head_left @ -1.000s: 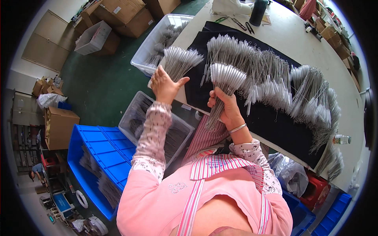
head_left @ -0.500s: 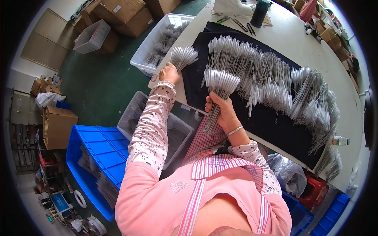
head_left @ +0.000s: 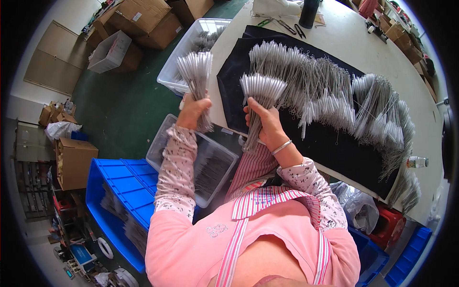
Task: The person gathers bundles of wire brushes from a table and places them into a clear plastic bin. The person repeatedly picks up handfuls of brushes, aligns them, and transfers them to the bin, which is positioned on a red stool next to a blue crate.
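Observation:
My left hand [head_left: 193, 111] is closed round a bundle of thin wire brushes [head_left: 197, 71], white bristles up, held beside the table's left edge, above a clear bin. A second bundle of wire brushes [head_left: 263, 88] stands fanned out in my right hand [head_left: 265, 122], its wire stems hanging below the fist at the table's near edge. Many more such brushes [head_left: 301, 86] lie in overlapping rows on a dark cloth [head_left: 330, 162] that covers part of the white table [head_left: 406, 71].
Clear plastic bins [head_left: 215, 167] with brushes stand left of the table, and another clear bin [head_left: 167, 71] is farther back. A blue crate [head_left: 119, 182] is at lower left. Scissors [head_left: 287, 26], a dark bottle [head_left: 309, 12] and a small jar [head_left: 417, 162] stand or lie on the table.
My left hand has come nearer and left with its bundle, which now stands upright past the table edge. My right hand's bundle has shifted slightly left and up.

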{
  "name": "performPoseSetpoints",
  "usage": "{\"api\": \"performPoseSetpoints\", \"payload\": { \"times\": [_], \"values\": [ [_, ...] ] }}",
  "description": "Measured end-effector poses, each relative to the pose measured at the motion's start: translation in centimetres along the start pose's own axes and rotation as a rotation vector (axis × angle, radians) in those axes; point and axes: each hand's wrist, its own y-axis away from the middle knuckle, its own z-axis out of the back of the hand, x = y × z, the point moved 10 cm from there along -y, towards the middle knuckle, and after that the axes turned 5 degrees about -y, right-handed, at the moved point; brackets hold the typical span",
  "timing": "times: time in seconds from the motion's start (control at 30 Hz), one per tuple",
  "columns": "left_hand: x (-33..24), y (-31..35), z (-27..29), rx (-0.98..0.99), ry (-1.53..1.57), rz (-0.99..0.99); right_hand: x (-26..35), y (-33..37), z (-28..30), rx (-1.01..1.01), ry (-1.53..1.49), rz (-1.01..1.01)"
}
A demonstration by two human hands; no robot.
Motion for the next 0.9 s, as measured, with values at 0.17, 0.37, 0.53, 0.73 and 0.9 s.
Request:
{"api": "performPoseSetpoints", "payload": {
  "times": [0.17, 0.37, 0.53, 0.73, 0.9],
  "values": [
    [-1.2, 4.3, -8.2, 0.242, 0.182, -0.001, -0.2, -1.7, -2.3, -0.070, -0.066, 0.122],
    [-0.6, 5.0, -10.8, 0.209, 0.272, -0.130, 2.4, -0.2, -3.6, 0.000, 0.115, 0.497],
    [-0.2, 6.2, -11.2, 0.133, 0.337, -0.184, 3.1, 1.0, -3.4, -0.021, 0.137, 0.478],
    [0.6, 6.8, -12.1, 0.238, 0.471, -0.088, 3.4, 2.6, -4.5, 0.080, 0.429, 0.740],
    [0.1, 6.8, -11.4, 0.163, 0.608, -0.114, 5.0, 4.9, -8.3, 0.215, 0.822, 0.775]
  ]
}}
